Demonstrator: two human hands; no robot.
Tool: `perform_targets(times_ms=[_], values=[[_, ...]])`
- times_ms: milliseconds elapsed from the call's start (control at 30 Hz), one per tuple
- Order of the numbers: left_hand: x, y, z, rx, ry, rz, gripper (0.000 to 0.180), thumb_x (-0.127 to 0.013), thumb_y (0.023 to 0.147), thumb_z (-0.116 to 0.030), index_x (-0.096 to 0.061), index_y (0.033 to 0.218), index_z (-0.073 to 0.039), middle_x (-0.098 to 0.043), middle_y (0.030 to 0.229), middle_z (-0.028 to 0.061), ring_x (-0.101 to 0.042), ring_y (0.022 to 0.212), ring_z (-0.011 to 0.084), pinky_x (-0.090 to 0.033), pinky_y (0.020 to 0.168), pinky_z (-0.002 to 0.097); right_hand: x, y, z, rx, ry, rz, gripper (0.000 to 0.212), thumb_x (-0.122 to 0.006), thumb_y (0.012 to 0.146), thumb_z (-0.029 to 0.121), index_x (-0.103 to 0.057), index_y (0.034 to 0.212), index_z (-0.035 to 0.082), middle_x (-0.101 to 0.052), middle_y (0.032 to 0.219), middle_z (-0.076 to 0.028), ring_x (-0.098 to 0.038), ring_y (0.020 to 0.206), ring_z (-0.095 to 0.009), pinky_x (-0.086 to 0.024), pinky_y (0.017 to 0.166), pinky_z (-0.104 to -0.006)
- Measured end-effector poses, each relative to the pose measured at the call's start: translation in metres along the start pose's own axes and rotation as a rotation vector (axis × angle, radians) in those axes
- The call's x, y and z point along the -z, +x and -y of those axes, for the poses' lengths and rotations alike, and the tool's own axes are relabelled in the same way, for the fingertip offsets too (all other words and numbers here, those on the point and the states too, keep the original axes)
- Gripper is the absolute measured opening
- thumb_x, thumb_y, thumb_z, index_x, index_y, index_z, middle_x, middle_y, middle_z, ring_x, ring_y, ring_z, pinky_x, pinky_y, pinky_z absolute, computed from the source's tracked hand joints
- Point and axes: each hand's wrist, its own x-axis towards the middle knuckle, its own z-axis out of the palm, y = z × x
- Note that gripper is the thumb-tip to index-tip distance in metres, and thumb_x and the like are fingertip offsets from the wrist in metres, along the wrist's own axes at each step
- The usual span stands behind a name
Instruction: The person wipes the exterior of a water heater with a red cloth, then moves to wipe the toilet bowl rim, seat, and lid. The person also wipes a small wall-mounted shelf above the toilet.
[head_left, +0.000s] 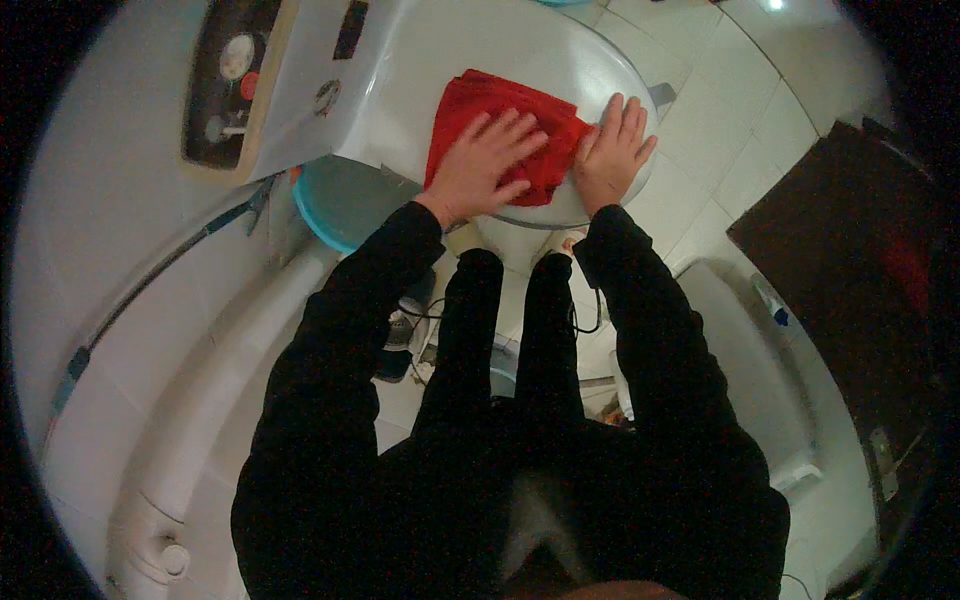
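Note:
A folded red cloth [465, 105] lies on the closed white toilet lid [420, 60]. My left hand [490, 160] rests on the cloth, fingers spread and slightly blurred. To its right, my right hand [612, 150] is flat near the lid's rounded end, fingers stretched out. Its thumb side meets the right corner of the cloth. Neither hand is closed round anything.
At the left the toilet tank [270, 130] stands uncovered, its flush parts [237, 57] showing. A blue basin [325, 215] sits below it. A grey hose [160, 270] and thick white pipe [200, 420] run along the left wall. A dark brown door [840, 260] stands right.

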Motion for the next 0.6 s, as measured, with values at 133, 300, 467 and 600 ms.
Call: perform_targets(times_ms=[133,300,467,600], values=[[0.005,0.000,0.043,0.404,0.082,-0.411,0.052,-0.057,0.096,-0.036,-0.053,0.145,-0.020,-0.042,0.157,0.0102,-0.034,0.147,0.0318,-0.021,0.119,0.0566,-0.005,-0.004,-0.001,0.012,-0.045,-0.062,0.059,-0.051,0.097,0.023,-0.037,0.152,0.008,-0.033,0.160,-0.018,-0.027,0.150,-0.036,-0.019,0.116,-0.0660],[-0.014,-0.006,0.058,0.540,0.269,-0.468,0.050,-0.052,0.099,-0.037,-0.052,0.146,-0.021,-0.042,0.157,0.0092,-0.034,0.147,0.0317,-0.020,0.119,0.0596,-0.001,0.001,-0.006,0.016,0.002,-0.030,0.060,-0.054,0.095,0.024,-0.041,0.150,0.006,-0.036,0.158,-0.019,-0.031,0.148,-0.036,-0.018,0.116,-0.0654],[-0.016,-0.005,0.060,0.560,0.272,-0.446,0.050,-0.051,0.099,-0.037,-0.051,0.147,-0.023,-0.040,0.159,0.0074,-0.033,0.147,0.0322,-0.020,0.119,0.0589,0.034,0.007,0.025,0.122,0.388,0.021,0.056,-0.058,0.092,0.029,-0.051,0.143,0.008,-0.041,0.155,-0.016,-0.034,0.146,-0.035,-0.017,0.117,-0.0650],[-0.013,-0.004,0.061,0.544,0.240,-0.463,0.049,-0.050,0.097,-0.033,-0.054,0.144,-0.022,-0.043,0.156,0.0074,-0.034,0.147,0.0311,-0.018,0.120,0.0580,0.028,-0.014,0.097,0.609,0.279,0.372,0.067,-0.068,0.087,0.042,-0.049,0.148,0.019,-0.042,0.157,-0.010,-0.037,0.144,-0.032,-0.020,0.114,-0.0655]])
